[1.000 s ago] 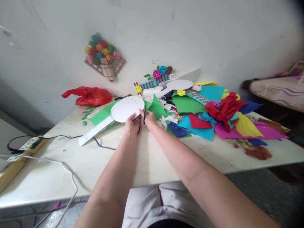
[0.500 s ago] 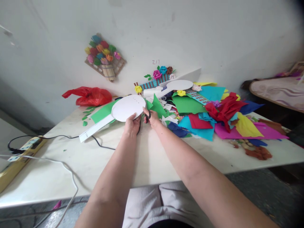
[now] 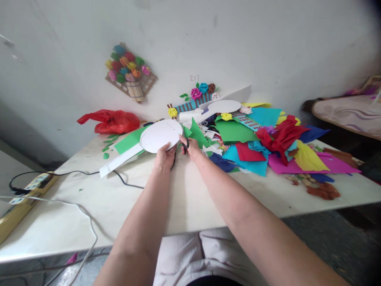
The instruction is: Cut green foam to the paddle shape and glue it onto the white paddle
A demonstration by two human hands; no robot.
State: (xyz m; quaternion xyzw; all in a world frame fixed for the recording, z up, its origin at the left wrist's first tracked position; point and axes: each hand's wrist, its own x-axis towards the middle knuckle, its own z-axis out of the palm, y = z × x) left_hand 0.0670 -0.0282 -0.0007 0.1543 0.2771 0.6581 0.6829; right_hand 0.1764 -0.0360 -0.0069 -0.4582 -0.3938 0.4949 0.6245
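A white rounded cardboard cutout (image 3: pixel 161 135) with a long straight strip reaches toward the lower left, small dark dots on both its round part and strip end. My left hand (image 3: pixel 165 155) grips its near right edge, thumb on top and fingers underneath. Green sheet (image 3: pixel 128 140) lies beneath or against it. In my right hand (image 3: pixel 191 148) are black-handled scissors (image 3: pixel 185 146), their blades up at the cutout's right edge and partly hidden. Another white cutout (image 3: pixel 225 106) of similar shape rests behind on the pile.
Coloured paper and crepe scraps (image 3: pixel 247 155) heap to the right. A red plastic bag (image 3: pixel 117 122) and green paper leaves (image 3: pixel 106 155) lie left. A power strip (image 3: pixel 32 194) with cables occupies the left edge. Paper-flower decorations (image 3: pixel 127 69) are against the wall.
Almost nothing differs. The whole view has shifted very slightly, while both hands, the cutout and the scissors keep their places relative to each other.
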